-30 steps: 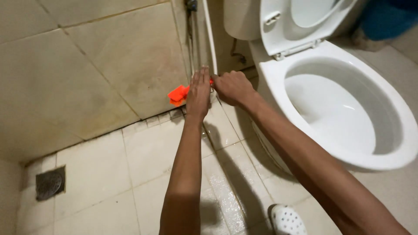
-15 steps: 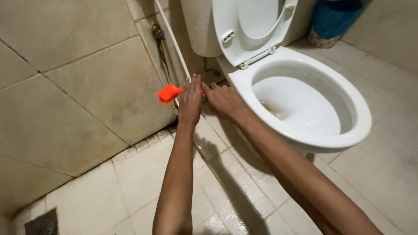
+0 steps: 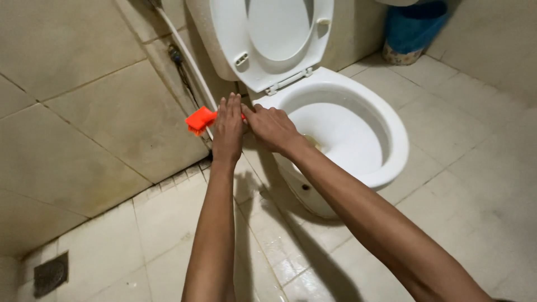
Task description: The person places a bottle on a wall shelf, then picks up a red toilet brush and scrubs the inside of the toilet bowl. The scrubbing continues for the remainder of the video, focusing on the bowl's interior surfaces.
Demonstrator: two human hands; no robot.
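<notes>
Both arms reach down beside the white toilet, seat lid raised; the left hand lies flat, fingers together, over an orange brush near the tiled wall; the right hand curls on its handle end, though the grip itself is hidden; a white hose runs just behind; a floor drain sits well apart; a blue bin stands beyond.

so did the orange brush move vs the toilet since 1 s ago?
Cannot tell. The orange brush sits left of the toilet, under both hands, as before; the camera shifted, not clearly the brush.
</notes>
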